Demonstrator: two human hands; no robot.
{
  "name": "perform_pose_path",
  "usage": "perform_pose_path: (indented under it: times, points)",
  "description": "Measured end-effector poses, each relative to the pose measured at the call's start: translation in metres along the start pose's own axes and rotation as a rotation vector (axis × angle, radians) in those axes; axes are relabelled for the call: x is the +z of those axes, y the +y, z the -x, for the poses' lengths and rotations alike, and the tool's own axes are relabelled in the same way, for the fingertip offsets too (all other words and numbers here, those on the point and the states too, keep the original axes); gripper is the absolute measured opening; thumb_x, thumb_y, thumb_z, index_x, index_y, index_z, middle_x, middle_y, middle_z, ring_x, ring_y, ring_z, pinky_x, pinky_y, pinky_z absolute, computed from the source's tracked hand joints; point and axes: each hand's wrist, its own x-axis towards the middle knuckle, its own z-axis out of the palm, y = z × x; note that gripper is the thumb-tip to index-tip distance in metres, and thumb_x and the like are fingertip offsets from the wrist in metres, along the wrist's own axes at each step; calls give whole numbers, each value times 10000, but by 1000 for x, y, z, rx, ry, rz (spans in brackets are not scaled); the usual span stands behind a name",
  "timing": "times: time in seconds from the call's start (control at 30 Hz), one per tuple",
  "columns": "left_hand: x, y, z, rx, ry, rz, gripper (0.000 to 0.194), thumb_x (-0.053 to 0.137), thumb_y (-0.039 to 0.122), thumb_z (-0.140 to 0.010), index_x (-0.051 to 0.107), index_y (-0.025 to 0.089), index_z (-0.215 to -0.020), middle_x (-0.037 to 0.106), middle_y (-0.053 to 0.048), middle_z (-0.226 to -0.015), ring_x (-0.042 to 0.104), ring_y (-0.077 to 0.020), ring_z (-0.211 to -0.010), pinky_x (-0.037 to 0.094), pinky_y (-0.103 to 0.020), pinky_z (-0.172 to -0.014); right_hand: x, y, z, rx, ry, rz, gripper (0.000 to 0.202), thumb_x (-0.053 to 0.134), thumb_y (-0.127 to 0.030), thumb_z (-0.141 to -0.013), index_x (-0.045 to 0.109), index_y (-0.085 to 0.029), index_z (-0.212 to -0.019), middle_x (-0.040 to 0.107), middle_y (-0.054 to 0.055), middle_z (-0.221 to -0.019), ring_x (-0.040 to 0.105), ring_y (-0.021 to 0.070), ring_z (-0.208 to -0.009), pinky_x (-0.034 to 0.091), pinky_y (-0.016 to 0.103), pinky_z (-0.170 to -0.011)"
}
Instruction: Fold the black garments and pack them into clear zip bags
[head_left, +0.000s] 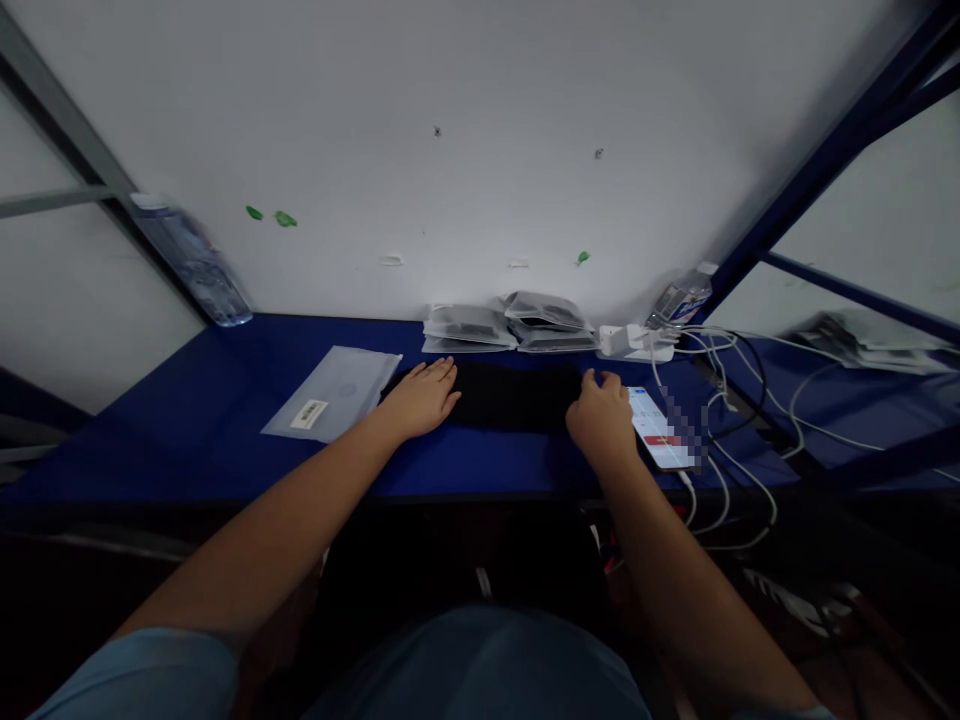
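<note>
A folded black cloth lies flat across the middle of the blue table. My left hand rests palm down on its left end, fingers stretched out. At the cloth's right end is my right hand, its fingers curled together at the edge; what they grip is too dark to make out. Left of my left hand lies a frosted plastic bag with a barcode label. A lit phone with a cable plugged in sits just right of my right hand.
Packed frosted bags are piled against the wall behind the cloth. A power strip with white cables stands at the back right, near a bottle. Another bottle stands at the back left.
</note>
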Motion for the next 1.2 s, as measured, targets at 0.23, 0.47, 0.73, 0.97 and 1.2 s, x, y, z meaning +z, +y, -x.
perform_pose_path:
  times: [0.23,0.47,0.73,0.97,1.2]
  points:
    - [2,3,1,-7,-17,-6,597,294,415,-1044,403,71,-1519,366,-186,-1609,330,-281,-1507,264,-458,-1234,11,-29,-7,-358,-298,-51,581,394,-356,-1015,390,-149,-1558,339,178,-1629,293,354,-1508,295,529,-1194]
    - [6,2,-4,-25,1,6,591,320,429,-1041,390,108,-1532,372,-175,-1609,334,-284,-1505,272,-467,-1227,30,-26,-21,-351,-440,-48,569,335,-424,-1058,331,-215,-1587,252,175,-1664,254,334,-1531,245,537,-1211]
    - [11,3,-6,-21,8,-4,603,321,428,-1037,379,87,-1531,376,-183,-1606,324,-287,-1509,249,-459,-1235,38,-23,-24,-377,-394,6,582,353,-435,-1053,318,-217,-1592,258,179,-1661,266,333,-1527,239,538,-1213]
    - [14,4,-5,-20,14,-35,613,319,412,-1032,381,51,-1523,377,-206,-1597,341,-295,-1501,257,-458,-1232,41,-24,-21,-375,-358,14,577,371,-432,-1045,346,-219,-1581,285,170,-1653,301,329,-1514,255,530,-1208]
    - [9,-2,-10,-33,-10,7,619,344,451,-1024,382,94,-1528,364,-188,-1610,330,-289,-1506,268,-480,-1225,40,-20,-33,-347,-392,-74,571,388,-461,-1035,388,-240,-1562,314,144,-1648,309,318,-1510,256,517,-1205]
